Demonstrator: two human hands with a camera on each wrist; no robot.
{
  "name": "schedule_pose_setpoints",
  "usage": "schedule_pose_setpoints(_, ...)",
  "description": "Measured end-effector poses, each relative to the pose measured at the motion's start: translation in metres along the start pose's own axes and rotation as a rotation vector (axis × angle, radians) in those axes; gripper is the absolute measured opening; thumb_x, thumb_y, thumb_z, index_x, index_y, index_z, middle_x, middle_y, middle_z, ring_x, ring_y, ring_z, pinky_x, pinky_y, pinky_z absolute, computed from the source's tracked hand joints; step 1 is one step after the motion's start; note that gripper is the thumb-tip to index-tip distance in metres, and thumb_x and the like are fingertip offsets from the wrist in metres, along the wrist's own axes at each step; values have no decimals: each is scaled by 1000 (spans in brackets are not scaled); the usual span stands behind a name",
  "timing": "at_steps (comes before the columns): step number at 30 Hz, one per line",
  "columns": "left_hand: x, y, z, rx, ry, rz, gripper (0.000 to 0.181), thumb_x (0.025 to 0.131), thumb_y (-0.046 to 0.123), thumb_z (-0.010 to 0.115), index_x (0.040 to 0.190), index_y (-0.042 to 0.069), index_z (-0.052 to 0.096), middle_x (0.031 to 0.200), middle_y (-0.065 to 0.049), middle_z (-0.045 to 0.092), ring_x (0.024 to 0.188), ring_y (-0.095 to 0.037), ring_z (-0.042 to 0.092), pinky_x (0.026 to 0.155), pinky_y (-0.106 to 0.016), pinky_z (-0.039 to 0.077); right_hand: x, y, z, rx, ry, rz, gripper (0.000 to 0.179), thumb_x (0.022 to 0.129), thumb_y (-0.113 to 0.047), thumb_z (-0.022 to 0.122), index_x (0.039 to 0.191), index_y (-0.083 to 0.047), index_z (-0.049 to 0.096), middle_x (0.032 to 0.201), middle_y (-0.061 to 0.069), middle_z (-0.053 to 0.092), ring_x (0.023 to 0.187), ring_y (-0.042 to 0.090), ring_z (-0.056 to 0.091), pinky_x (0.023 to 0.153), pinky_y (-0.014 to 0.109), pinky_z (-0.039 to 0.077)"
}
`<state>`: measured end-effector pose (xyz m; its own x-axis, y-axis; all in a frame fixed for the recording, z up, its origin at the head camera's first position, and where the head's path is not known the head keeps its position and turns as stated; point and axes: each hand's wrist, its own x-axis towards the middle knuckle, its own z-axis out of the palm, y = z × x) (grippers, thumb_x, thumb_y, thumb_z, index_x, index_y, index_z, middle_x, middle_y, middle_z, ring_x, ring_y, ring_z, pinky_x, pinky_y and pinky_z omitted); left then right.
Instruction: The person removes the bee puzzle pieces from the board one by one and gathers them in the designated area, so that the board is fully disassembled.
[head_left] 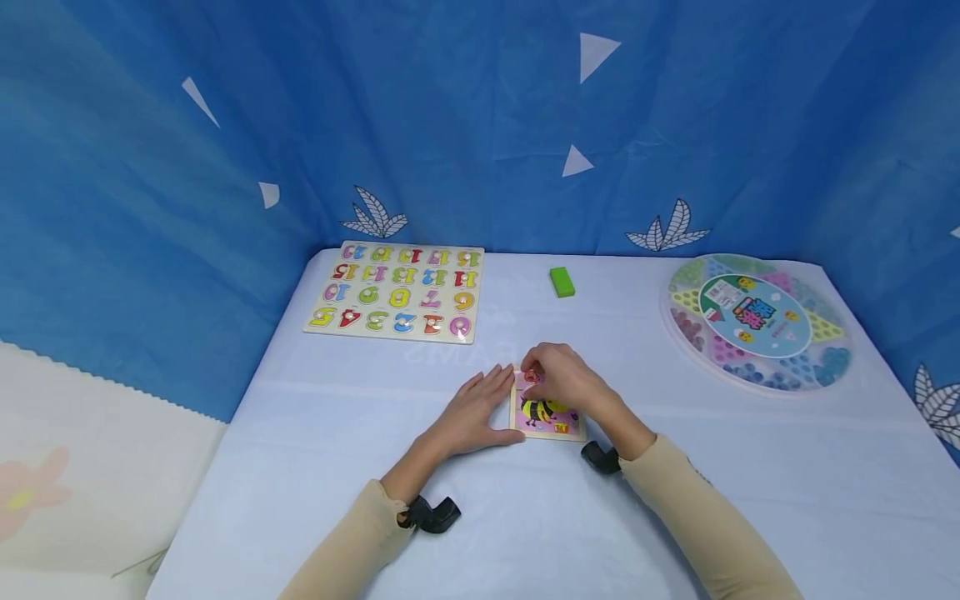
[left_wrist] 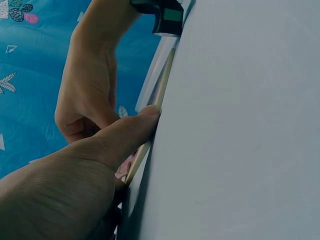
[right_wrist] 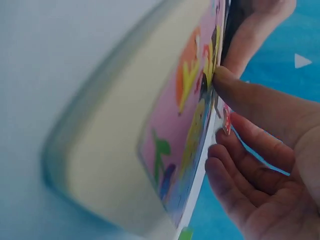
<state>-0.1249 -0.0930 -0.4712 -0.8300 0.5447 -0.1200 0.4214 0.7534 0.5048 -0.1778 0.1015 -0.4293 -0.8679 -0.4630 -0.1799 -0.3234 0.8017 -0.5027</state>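
Note:
A small square wooden jigsaw puzzle (head_left: pixel 551 427) with a bee picture on pink lies flat on the table. My left hand (head_left: pixel 471 418) rests at its left side, fingers straight, with the thumb at the near left corner. In the left wrist view the thumb (left_wrist: pixel 135 131) lies against the puzzle's pale edge. Over the puzzle's upper part, my right hand (head_left: pixel 570 382) pinches a small puzzle piece (right_wrist: pixel 226 120) with red on it, tilted up from the board. The right thumb touches the picture; the hand covers part of it.
A number peg board (head_left: pixel 397 292) lies at the back left. A green block (head_left: pixel 562 282) stands behind the puzzle. At the back right is a round, clear-lidded bead case (head_left: pixel 757 323). A blue curtain (head_left: pixel 480 125) hangs along the table's far edge.

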Motion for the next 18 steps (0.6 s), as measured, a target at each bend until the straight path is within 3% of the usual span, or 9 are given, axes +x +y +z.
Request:
schedule_pose_setpoints(6,0,-1,3,-13,-3,-5,94,85,55,66,155,9,23,164,-3,18,153,-18,11,125,-42,11,-1,5,-4,23,-24,-40,32,78,-15,82,108,-9,71,96,0,68,86,13,57,85,31,55)
schedule_pose_setpoints(18,1,0,5,-11,0,2,94,86,55,66,155,9,22,164,-2,17,153,-17,10,126,-41,10,-2,11,-6,1,-28,-75,35,79,-18,81,111,-8,71,97,1,69,84,13,57,83,28,55)
